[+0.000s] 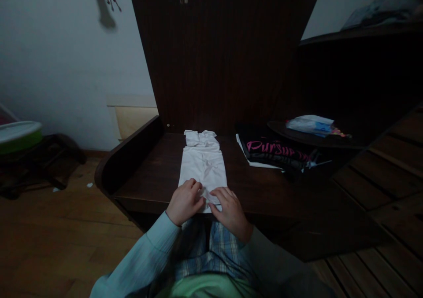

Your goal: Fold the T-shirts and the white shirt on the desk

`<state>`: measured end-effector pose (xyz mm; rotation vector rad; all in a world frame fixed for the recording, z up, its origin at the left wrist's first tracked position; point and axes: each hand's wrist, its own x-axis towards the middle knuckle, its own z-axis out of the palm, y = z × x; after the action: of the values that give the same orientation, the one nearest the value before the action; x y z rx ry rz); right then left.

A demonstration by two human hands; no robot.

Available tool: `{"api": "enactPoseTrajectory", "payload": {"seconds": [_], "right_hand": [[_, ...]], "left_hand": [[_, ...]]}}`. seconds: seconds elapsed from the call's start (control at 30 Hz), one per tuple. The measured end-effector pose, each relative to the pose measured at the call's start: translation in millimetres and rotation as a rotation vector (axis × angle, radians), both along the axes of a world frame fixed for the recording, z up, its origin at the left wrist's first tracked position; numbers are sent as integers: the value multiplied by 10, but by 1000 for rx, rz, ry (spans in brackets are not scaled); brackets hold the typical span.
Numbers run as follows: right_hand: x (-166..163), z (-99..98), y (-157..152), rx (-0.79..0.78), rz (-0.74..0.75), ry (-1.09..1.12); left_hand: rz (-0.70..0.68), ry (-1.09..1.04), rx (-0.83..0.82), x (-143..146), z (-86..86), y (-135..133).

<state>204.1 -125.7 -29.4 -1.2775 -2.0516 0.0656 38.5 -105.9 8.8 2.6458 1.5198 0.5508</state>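
"White garment [191,166] first: where is it?"

"Lengthwise on the dark wooden surface [148,174], its near end at the front edge, just below my camera."

"And your grip?"

"My left hand [186,202] and right hand [229,210] both rest on that near end, fingers bent, thumbs turned inward. Whether either one pinches the cloth, I can't tell from my station."

"How far along is it?"

"Partway, I'd judge. It lies as a long, narrow strip, fairly flat in the middle with a few creases. The far end is bunched and uneven, so some neatening seems left. To its right, apart from it, a black folded pile [264,146] with pink lettering looks done, a white layer showing beneath."

"Any containers?"

"Above that pile, a white-and-blue packet [310,125] lies on a curved shelf [282,130]; its contents are unclear. Away to the left, past the surface, stands a green tub [21,143] with a pale rim; I can't see inside."
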Motion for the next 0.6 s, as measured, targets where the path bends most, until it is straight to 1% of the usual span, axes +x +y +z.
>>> {"api": "enactPoseTrajectory", "payload": {"seconds": [0.1,0.2,0.33,0.5,0.6], "right_hand": [[4,-14,-14,-3,1,16],[-10,-5,-29,2,-6,28],[-55,16,-11,24,-42,48],[-78,30,43,56,-175,73],[-124,42,68,96,-239,103]], "left_hand": [[23,41,-64,-73,-79,-3],[21,-23,-99,-93,-98,-1],[34,-160,-65,-8,-8,-4],[53,-270,33,163,121,-16],[47,-336,46,258,176,-21]]}}
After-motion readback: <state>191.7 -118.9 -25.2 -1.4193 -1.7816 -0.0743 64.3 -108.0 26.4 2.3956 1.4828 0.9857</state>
